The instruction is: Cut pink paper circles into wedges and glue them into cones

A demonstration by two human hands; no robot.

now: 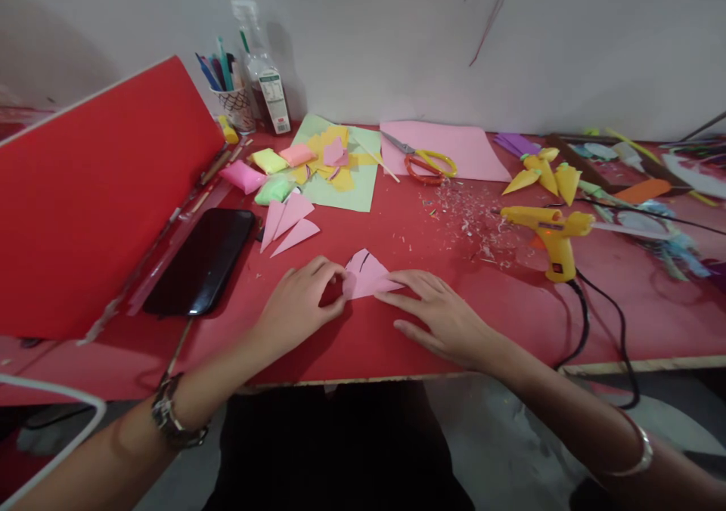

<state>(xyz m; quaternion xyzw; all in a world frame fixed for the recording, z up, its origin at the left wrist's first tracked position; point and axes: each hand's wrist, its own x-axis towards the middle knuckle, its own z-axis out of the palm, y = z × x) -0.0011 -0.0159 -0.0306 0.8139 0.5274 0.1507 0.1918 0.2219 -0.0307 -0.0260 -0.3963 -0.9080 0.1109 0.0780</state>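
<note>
A small pink paper piece (367, 275) with dark marks near its upper edge lies on the red tabletop in front of me. Its left edge is between the thumb and fingers of my left hand (309, 292), which are closed in a pinch. The stretched fingers of my right hand (439, 311) rest on its pointed right corner, with the thumb held apart. Just beyond my left hand lie several pink paper wedges (292, 216).
A black phone (201, 261) lies left, beside a tilted red board (102, 201). Scissors (425, 165) rest by a pink sheet (454, 148) at the back. On the right stands a yellow glue gun (553, 235) with its cord, near yellow paper cones (547, 174) and scattered shavings (468, 220).
</note>
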